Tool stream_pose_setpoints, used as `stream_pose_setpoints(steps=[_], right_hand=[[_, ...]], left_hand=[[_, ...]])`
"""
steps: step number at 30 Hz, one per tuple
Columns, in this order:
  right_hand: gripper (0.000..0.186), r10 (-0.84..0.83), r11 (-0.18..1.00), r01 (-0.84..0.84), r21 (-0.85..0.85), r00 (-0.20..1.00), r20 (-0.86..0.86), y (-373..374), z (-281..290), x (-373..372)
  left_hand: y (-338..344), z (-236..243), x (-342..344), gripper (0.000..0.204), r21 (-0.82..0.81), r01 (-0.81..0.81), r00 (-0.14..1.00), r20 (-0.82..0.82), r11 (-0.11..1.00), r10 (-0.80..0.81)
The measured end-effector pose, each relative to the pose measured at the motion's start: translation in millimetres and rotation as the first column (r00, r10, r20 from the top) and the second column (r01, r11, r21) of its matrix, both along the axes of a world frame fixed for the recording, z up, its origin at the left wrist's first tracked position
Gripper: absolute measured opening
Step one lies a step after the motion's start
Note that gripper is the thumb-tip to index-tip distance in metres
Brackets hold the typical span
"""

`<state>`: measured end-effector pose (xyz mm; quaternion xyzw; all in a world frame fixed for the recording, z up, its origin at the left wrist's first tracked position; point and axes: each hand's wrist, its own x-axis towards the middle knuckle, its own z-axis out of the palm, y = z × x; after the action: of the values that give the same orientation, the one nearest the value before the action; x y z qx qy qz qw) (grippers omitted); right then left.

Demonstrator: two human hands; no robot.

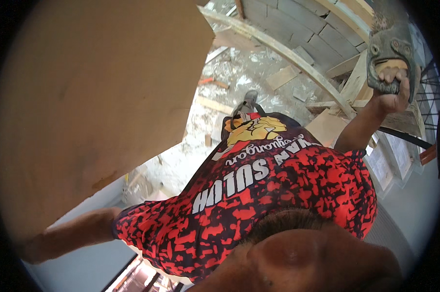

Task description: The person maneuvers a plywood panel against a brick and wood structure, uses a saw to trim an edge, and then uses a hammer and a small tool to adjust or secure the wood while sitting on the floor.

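My right hand (394,92), at the upper right, is closed around the worn dark handle of a hand saw (390,46), whose upper part fades into the rim of the view. My left hand (30,248) is at the dim lower-left rim, against the lower edge of a large tan wooden panel (103,92) that fills the left side. Its fingers are too dark and hidden to make out. My red-and-black patterned shirt (298,185) fills the lower middle, above a grey shoe (250,97).
The floor (244,63) is strewn with scraps and offcuts. A long wooden batten (288,53) slants toward a wooden frame (351,82) at the right. Grey blockwork (298,22) stands behind, and white panes (390,155) show at the right.
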<state>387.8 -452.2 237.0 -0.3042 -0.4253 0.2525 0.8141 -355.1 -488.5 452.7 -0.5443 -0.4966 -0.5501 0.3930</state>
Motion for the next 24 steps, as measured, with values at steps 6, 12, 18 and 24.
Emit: stream_pose_setpoints(steps=[6,12,18,24], right_hand=[[0.019,0.165,0.984,-0.163,-0.067,0.986,0.032,30,0,-26],[0.037,0.246,0.967,-0.253,0.021,0.954,0.172,46,-5,-68],[0.045,0.203,0.979,-0.198,-0.049,0.970,0.130,39,15,-115],[0.051,0.125,0.977,-0.077,-0.201,0.962,0.242,31,12,-111]], left_hand=[[-123,12,27,0.037,0.002,-0.267,0.934,-0.245,0.964,0.260],[-85,-58,-8,0.035,-0.002,-0.713,0.513,-0.683,0.701,0.520],[53,-299,53,0.019,-0.441,-0.532,0.842,-0.184,0.723,0.507],[160,-461,209,0.020,-0.571,0.203,0.855,0.499,0.795,0.140]])
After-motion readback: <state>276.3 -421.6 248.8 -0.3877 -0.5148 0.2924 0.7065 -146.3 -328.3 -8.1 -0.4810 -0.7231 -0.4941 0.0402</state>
